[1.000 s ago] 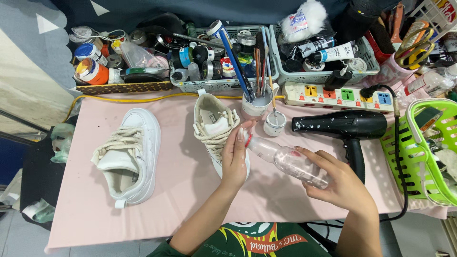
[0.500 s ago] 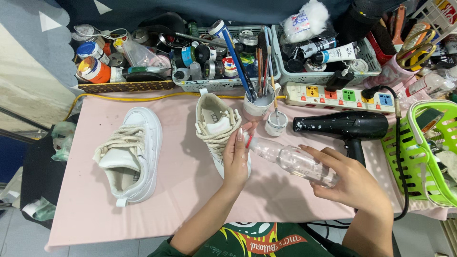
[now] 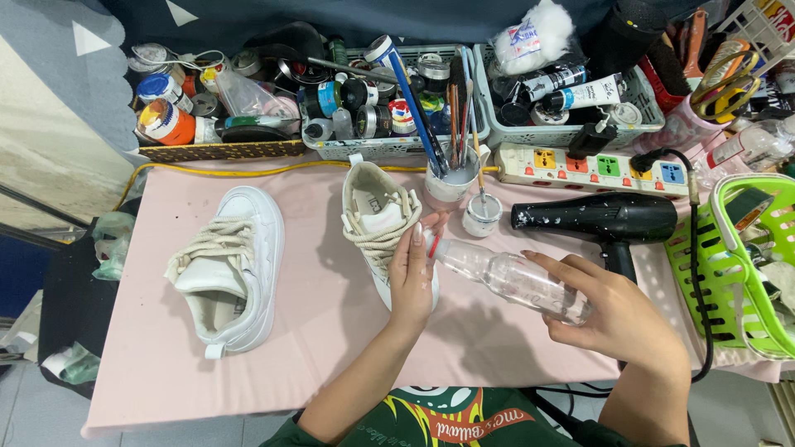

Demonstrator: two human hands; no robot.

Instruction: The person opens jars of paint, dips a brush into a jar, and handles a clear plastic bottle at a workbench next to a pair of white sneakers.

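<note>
My left hand (image 3: 411,277) lies flat on the white sneaker (image 3: 383,222) in the middle of the pink table (image 3: 315,348), fingers straight and held together, pressing along its laced side with the fingertips up near the tongue. My right hand (image 3: 617,314) is wrapped around the base of a clear plastic bottle (image 3: 513,280), fingers curled and clamped on it, holding it tilted on its side so the neck points left and its tip sits right at my left fingertips, just beside the sneaker. The second white sneaker (image 3: 228,269) lies well apart on the left of the table, laces up. Just above the bottle stands a small white jar (image 3: 481,215), and near it a white cup of brushes (image 3: 451,178). A black hair dryer (image 3: 600,219) lies to the right, just beyond my right hand, its cord running down the table edge. Behind are a white power strip (image 3: 600,165), grey baskets of paints (image 3: 389,108), and at the far right a green basket (image 3: 741,265).
</note>
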